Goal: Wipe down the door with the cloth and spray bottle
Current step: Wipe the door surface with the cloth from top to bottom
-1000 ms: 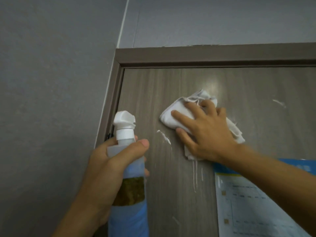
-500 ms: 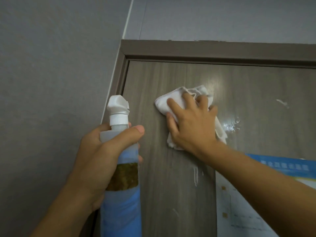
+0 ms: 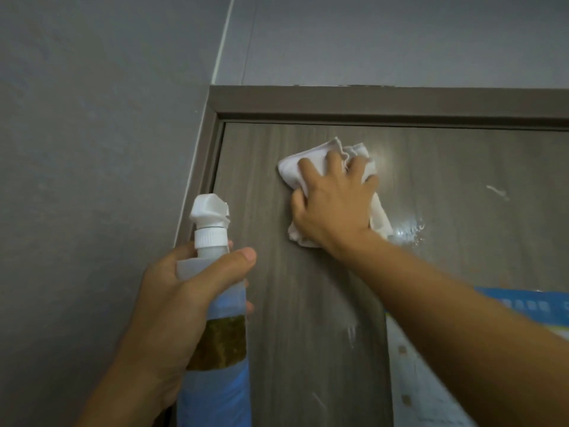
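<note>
While the right hand [image 3: 334,208] presses the cloth [image 3: 311,163] flat on the door [image 3: 308,303] below its frame [image 3: 369,101], wiping is underway; the left hand [image 3: 181,291], grasping the spray bottle [image 3: 215,303], likely resprays next.

Your door [image 3: 308,303]: cloth [image 3: 311,161] flat on it nr top left corner, wet smears to its right, poster [image 3: 431,396] at right edge.

Left hand [image 3: 172,300] raised with fingers [image 3: 228,266] curled in a grip; right hand [image 3: 334,208] outstretched, fingers spread, pressing flat.
</note>
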A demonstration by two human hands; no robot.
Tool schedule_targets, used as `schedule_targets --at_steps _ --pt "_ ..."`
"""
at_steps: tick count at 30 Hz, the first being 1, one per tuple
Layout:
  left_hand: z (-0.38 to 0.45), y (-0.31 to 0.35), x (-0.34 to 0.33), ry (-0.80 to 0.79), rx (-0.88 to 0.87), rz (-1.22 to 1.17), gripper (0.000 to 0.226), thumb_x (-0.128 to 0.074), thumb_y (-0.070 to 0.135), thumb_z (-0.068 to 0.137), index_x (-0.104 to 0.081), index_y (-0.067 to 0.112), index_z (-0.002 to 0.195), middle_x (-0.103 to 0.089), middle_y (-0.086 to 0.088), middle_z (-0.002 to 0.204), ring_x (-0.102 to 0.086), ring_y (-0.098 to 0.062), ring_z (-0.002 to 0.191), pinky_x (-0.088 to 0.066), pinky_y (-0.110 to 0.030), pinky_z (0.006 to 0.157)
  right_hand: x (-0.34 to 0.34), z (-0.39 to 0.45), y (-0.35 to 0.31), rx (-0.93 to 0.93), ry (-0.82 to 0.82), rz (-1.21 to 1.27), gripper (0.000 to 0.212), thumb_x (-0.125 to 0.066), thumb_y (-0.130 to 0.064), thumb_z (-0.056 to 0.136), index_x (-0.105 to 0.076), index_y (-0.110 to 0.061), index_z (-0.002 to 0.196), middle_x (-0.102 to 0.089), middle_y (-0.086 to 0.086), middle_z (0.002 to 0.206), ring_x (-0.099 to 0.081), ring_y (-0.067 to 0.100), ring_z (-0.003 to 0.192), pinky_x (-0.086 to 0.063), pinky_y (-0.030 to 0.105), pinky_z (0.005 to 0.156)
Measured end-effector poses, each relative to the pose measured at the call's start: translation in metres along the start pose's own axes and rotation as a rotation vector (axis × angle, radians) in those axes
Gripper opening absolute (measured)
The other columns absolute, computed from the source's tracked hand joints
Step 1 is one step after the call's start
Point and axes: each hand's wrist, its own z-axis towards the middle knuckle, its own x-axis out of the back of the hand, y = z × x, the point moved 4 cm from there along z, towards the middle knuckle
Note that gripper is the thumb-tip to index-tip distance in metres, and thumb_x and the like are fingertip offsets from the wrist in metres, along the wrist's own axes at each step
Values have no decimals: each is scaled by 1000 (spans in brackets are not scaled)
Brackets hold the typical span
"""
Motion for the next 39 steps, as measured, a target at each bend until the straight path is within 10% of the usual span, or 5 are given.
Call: schedule_targets --at_steps 8,15,21,30,39 --pt "3 6 8 61 7 67 64 -98 27 37 -79 16 97 -76 -19 77 -74 -35 60 -63 -44 60 5 -109 -17 532 -85 116 49 -55 -55 90 -57 -33 134 -49 16 146 -48 41 113 -41 49 83" --pt "3 4 6 90 -43 93 78 -95 61 49 -75 22 114 -80 -13 101 -79 -37 90 -61 -62 82 4 -35 61 96 35 -20 40 -41 -53 99 -62 -32 125 -51 18 142 -48 44 113 -42 51 85" --pt "3 -1 5 66 -32 69 67 -92 49 37 -79 21 97 -77 -18 85 -77 -35 69 -63 -47 65 -1 32 28 -207 6 1 45 -33 -51 103 -55 -28 134 -43 18 152 -31 50 141 -33 61 102" --pt "1 9 7 56 -12 80 59 -91 31 45 -76 9 97 -70 -23 78 -71 -36 66 -61 -39 58 3 -74 -11 816 -141 83 59 -39 -58 101 -39 -38 156 -43 11 157 -41 39 138 -40 56 100" --pt "-1 18 6 68 2 74 64 -83 35 40 -74 8 97 -66 -37 91 -69 -39 65 -61 -43 60 -4 21 -31 375 -89 31 59 -25 -67 96 -47 -39 143 -40 9 157 -37 38 135 -37 56 99"
